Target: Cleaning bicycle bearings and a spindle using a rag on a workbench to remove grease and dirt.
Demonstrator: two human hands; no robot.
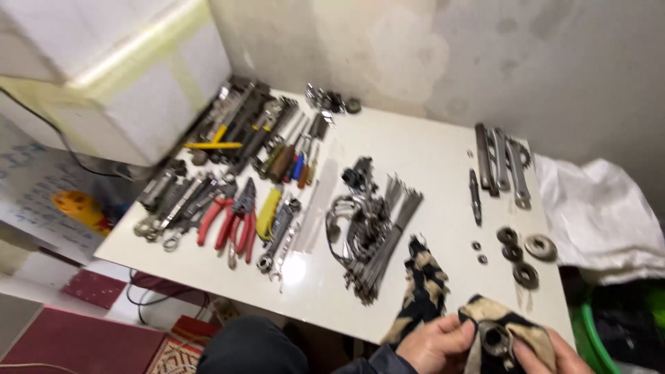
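metal ring part [496, 339], round w/ a dark bore, sits at the bottom edge of view, cradled in a grimy rag [516, 325] between both your hands. left hand [438, 344] has fingers curled shut on the rag and the part's left side; right hand [551, 354] is mostly cut off by the frame, thumb pressed on the rag, rest of the fingers can't tell. looks like you're mid-wipe, cleaning the part; judging by that, next move wants a turn of the part in the cloth w/ a firm pinch so it doesn't slip. rag's tail [421, 291] drapes up over the white table [429, 149]. near edge is right under your hands. small rings/cogs [521, 253] lie just beyond, spokes bundle [384, 239] to the left, open room mid-table between them.
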